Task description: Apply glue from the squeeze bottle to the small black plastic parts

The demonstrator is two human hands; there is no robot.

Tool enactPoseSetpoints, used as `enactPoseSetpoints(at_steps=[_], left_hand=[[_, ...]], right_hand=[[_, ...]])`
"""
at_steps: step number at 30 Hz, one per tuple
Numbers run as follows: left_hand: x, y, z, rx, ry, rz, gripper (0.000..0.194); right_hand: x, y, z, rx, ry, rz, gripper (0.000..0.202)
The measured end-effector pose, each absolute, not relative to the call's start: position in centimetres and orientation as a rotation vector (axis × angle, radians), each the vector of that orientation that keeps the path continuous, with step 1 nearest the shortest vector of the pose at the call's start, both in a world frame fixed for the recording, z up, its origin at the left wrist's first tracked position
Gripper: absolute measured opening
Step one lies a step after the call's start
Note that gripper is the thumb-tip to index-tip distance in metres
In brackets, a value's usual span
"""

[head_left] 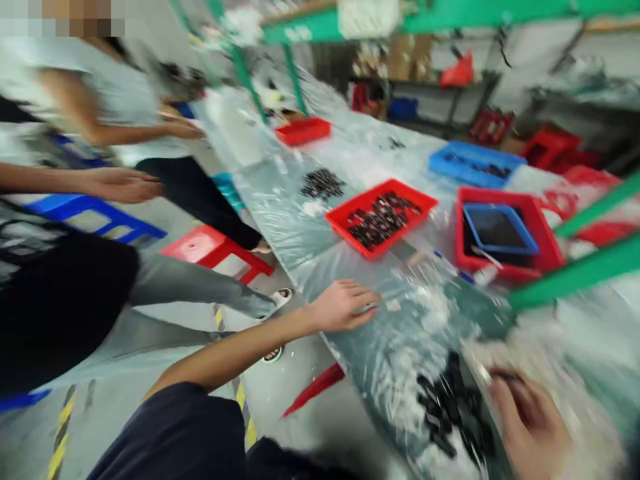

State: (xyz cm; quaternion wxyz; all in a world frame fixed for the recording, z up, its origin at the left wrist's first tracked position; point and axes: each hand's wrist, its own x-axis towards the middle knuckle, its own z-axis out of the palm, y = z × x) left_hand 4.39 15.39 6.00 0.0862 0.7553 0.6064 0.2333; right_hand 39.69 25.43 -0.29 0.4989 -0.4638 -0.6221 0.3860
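My left hand (345, 305) is over the near edge of the plastic-covered table (280, 207), its fingers curled together. A small greyish, shiny thing (367, 308) shows at its fingertips, too blurred to name. At the lower right, my right hand (533, 420) is closed in a pinch, smeared by motion. Whatever it holds cannot be made out. Beside it lies a pile of small black parts (457, 410) on the table, with white powder or scraps around them.
A red tray (333, 230) of dark parts stands ahead, beyond it a loose dark pile (321, 183). To the right are a red bin (463, 250) holding a blue-rimmed tray, and a green shelf post (575, 273). Two people stand at left near a red stool (200, 245).
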Motion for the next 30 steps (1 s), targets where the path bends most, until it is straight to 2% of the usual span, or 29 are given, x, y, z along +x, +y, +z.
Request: enactPoseSetpoints(at_steps=[3, 10, 17, 23, 30], left_hand=[[6.0, 16.1, 4.7, 2.191, 1.73, 0.634, 0.034], [7.8, 20.1, 1.6, 2.388, 1.507, 0.521, 0.036], [9.4, 23.2, -1.0, 2.5, 1.173, 0.416, 0.037], [10.6, 24.3, -2.3, 2.628, 1.06, 0.422, 0.039], [8.3, 24.1, -2.0, 2.659, 1.221, 0.525, 0.032]], right_hand=[[40.1, 23.0, -0.5, -1.145, -1.435, 0.956, 0.031], [39.0, 23.9, 0.2, -0.972, -1.441, 1.095, 0.016], [39.0, 23.6, -0.5, -1.018, -1.471, 1.122, 0.028], [38.7, 23.7, -0.9, -1.038, -1.487, 1.127, 0.033], [38.3, 23.4, -0.9, -1.037, -1.466, 1.114, 0.03]])
